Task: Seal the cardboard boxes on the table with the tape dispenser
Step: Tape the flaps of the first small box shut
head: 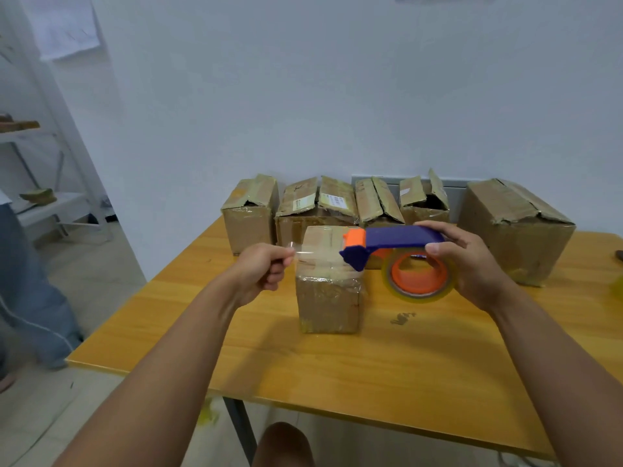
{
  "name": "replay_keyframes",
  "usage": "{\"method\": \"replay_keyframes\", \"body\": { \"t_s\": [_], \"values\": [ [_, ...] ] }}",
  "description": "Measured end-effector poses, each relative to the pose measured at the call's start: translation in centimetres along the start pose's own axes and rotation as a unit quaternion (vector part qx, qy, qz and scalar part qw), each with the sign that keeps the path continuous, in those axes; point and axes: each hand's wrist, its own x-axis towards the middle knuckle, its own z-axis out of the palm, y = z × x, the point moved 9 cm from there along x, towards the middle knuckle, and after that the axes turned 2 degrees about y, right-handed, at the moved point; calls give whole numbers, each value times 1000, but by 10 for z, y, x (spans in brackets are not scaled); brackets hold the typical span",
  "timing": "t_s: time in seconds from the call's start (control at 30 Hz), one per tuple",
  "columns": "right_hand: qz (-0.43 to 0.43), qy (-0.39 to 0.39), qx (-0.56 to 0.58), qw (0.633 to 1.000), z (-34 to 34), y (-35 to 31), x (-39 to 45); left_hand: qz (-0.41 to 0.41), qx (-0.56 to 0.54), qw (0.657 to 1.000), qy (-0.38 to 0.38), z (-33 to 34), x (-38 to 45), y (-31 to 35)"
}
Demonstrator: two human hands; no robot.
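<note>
Left hand pinches free tape end; right hand grips tape dispenser, fingers curled round blue body. Strip stretched above small box on counter. Behind small box, row of unsealed boxes, flaps loose. Step: drawing tape. Next, likely: lower strip onto top seam, press flat.
</note>
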Motion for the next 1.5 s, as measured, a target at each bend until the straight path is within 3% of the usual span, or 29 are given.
{"method": "replay_keyframes", "body": {
  "t_s": [0.23,0.3,0.37,0.53,0.63,0.87,1.33,1.5],
  "values": [
    [37,32,71,996,19,41,-5,-56,-215,975,10,5,8,-30],
    [41,46,93,994,26,47,-8,-54,-232,971,21,-1,10,-31],
    [39,55,93,993,28,46,-8,-39,-198,979,29,-8,11,-27],
    [9,46,5,999,15,21,-8,19,51,997,45,-23,7,-3],
    [-16,26,-66,997,10,-2,-6,29,100,994,36,-19,4,1],
    [-22,-15,-180,983,15,-16,-1,-8,117,991,60,-13,1,-17],
    [-7,-14,-195,981,13,-1,-5,-82,49,995,16,-1,0,-48],
    [-10,-14,-194,981,13,1,-4,-114,126,985,13,-8,0,-42]
  ]
}}
